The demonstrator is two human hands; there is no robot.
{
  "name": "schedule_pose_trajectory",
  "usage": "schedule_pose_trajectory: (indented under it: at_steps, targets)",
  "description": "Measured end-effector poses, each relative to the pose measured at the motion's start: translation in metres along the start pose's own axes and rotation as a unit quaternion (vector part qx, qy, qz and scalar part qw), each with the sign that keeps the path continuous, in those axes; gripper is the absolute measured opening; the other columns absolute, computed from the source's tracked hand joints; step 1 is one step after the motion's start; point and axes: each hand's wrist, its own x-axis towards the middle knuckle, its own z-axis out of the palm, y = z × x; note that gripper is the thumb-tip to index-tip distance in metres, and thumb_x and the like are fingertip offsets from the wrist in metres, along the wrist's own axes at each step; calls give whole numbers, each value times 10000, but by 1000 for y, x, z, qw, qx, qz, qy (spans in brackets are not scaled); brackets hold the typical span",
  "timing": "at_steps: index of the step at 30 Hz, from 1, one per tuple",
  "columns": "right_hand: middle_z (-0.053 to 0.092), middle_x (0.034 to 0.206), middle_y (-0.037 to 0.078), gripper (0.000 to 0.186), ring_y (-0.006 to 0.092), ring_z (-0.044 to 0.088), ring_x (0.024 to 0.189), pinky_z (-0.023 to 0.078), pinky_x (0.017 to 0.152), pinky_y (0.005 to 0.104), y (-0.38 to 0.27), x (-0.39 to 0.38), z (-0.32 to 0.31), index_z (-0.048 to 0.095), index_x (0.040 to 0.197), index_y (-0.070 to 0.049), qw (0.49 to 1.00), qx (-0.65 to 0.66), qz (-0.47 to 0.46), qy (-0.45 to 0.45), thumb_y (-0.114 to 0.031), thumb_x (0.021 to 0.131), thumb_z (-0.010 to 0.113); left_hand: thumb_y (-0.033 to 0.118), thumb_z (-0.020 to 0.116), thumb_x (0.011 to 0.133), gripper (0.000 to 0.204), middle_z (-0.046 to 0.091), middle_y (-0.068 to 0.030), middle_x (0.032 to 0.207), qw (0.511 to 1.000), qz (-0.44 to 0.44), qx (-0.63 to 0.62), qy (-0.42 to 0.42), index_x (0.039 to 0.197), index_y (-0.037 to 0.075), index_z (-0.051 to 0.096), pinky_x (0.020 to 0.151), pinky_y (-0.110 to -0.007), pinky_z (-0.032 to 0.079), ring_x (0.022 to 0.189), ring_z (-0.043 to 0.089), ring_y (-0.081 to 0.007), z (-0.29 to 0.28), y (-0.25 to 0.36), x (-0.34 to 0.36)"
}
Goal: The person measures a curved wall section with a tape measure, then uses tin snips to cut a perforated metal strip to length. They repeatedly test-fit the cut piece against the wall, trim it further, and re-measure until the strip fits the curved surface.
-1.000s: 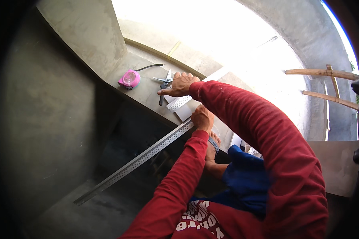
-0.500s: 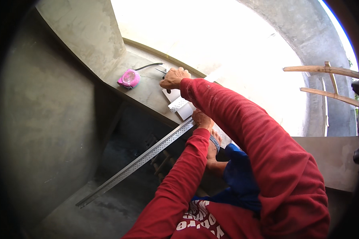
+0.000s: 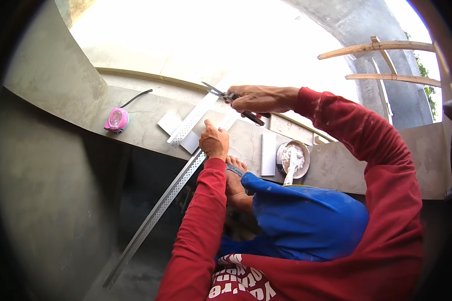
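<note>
My left hand (image 3: pixel 214 141) is closed on a long perforated corner bead (image 3: pixel 171 193), an angled metal strip that slants down past the ledge to the lower left. Beyond that hand, my right hand (image 3: pixel 263 99) grips a pair of snips (image 3: pixel 231 97) with dark handles, their blades apart and pointing left. Just below the blades a shorter white perforated strip (image 3: pixel 193 120) lies across a flat white piece (image 3: pixel 171 122) on the ledge. My bare foot in a sandal (image 3: pixel 236 173) is beside my left hand.
On the concrete ledge (image 3: pixel 145 113) sits a pink tape measure (image 3: pixel 116 120) with a black strap. A bucket (image 3: pixel 306 168) of white paste with a spatula stands right of my foot, beside a white board (image 3: pixel 268 154). Wooden poles (image 3: pixel 381 47) stand at upper right. The ledge drops off into shadow.
My right hand has drawn back to the right with the snips, uncovering the blades and the shorter strip. The view has shifted, bringing the bucket into sight. My left hand still holds the corner bead.
</note>
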Motion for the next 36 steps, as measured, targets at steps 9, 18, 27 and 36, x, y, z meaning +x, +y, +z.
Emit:
schedule_pose_trajectory:
  at_steps: [9,18,27,36]
  targets:
    - [582,807,64,346,174,529,742,449,641,377,154,-6,104,627,1110,26,991,58,118,-28,-104,791,585,248,685,889,211,739,-184,900,999,7,28,-25,975,72,607,714,-473,581,814,737,-388,-11,4,-2]
    - [657,744,104,247,186,644,632,531,551,355,162,12,109,649,1020,35,998,24,62,10,-143,851,614,267,699,871,151,680,-80,905,995,67,16,77,890,130,637,683,-477,520,839,680,-340,-1,-5,-6]
    - [676,711,135,232,241,680,623,559,591,390,167,25,115,660,965,18,998,-2,53,46,-168,832,621,272,689,875,154,684,-80,858,996,57,8,61,871,128,635,665,-462,509,781,680,-336,-2,-7,-5]
    - [683,724,160,230,247,674,628,542,599,394,171,26,123,667,961,24,998,-4,27,61,-158,830,615,327,688,872,172,712,-71,811,996,50,6,73,871,156,672,682,-488,504,776,688,-349,0,-8,-4]
